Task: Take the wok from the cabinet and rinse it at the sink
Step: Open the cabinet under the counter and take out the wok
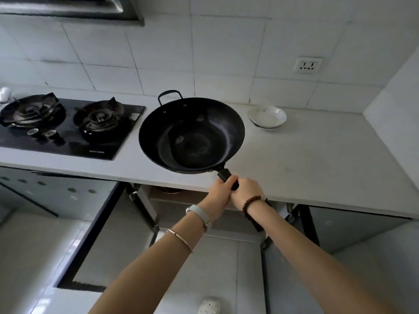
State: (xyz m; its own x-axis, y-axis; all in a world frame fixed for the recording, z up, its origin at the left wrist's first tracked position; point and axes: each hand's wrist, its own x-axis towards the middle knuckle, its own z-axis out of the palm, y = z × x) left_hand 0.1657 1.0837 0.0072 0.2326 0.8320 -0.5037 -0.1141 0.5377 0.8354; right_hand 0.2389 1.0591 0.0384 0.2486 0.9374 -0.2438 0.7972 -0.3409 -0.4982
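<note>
- Nearest, two bare forearms reach forward over the tiled floor; the left wrist wears a watch and a thin bangle, the right a string of dark beads.
- The left hand [218,196] and right hand [246,192] are both wrapped tight round the dark long handle [227,178], fingers curled closed, the two hands touching.
- Below them the cabinet [158,200] under the bench stands open.
- The wok [191,134] is out and held above the bench [317,159], near its front edge; whether its base touches the surface I cannot tell.
- It looks like heavy, stiff dark metal; a two-handed hold on the long handle suits it, and the small loop handle [170,96] on its far rim offers a second hold for tipping under water.
- Left lies the gas hob [68,128]; far right sits a white bowl [267,116], near the tiled wall. No sink is in view.
</note>
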